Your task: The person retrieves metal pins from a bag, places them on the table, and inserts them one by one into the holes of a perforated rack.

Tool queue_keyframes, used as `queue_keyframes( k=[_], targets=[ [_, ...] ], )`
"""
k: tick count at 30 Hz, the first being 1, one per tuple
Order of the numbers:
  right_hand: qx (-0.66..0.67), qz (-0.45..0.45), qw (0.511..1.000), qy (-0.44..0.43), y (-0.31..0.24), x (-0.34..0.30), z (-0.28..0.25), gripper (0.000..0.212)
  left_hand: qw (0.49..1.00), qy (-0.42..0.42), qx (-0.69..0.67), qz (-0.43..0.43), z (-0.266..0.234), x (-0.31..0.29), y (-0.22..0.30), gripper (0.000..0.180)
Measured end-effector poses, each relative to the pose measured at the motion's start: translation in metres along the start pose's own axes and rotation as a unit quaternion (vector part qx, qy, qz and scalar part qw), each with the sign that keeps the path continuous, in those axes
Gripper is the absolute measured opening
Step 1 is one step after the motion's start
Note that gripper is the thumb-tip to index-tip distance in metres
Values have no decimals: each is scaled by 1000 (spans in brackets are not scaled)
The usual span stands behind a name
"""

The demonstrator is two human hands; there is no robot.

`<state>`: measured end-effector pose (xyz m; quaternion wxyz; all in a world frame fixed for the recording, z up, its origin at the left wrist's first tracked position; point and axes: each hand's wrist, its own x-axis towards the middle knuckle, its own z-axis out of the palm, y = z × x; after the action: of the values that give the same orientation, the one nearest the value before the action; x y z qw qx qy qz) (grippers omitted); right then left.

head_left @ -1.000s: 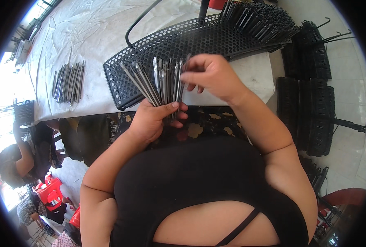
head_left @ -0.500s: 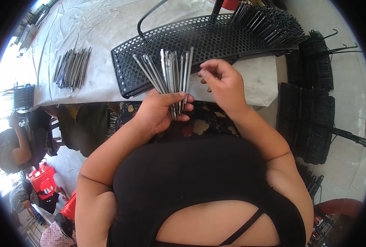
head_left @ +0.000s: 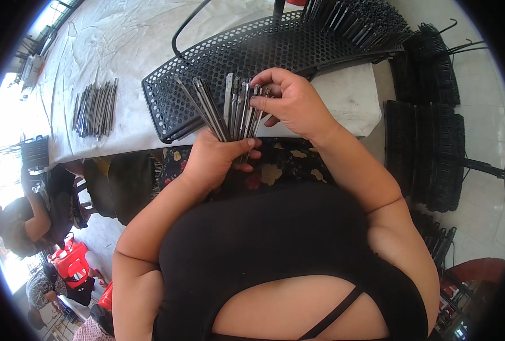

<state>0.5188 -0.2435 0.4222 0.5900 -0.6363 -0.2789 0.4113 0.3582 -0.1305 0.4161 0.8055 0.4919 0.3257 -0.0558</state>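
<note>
My left hand point(head_left: 210, 158) is closed around the lower ends of a fanned bundle of thin metal rods point(head_left: 228, 111), flat-ended and dark silver. They stand upright above my lap, in front of the table edge. My right hand point(head_left: 295, 107) is at the upper right of the bundle, its thumb and fingers closed on the tops of several rods. Behind the bundle, a black perforated metal tray point(head_left: 167, 85) lies slanted on the white-covered table point(head_left: 110, 40). Another group of similar rods point(head_left: 95, 111) lies side by side on the table at the left.
A dense heap of dark rods point(head_left: 357, 25) covers the tray's right end. Black racks point(head_left: 426, 153) packed with dark parts stand on the tiled floor at the right. At the left are other people point(head_left: 28, 213) and a red plastic chair point(head_left: 71, 261).
My right hand has moved left and up onto the tops of the rods, from beside the bundle. My left hand keeps its hold.
</note>
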Motion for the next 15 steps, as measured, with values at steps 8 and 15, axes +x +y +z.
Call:
queue_keyframes(
  k=[8, 15],
  targets=[
    [74, -5, 997, 2, 3, -1, -1, 24, 1000, 12, 10, 12, 2, -1, 4, 21],
    [93, 10, 995, -23, 2, -3, 2, 22, 998, 2, -60, -24, 1, -2, 4, 23]
  ],
)
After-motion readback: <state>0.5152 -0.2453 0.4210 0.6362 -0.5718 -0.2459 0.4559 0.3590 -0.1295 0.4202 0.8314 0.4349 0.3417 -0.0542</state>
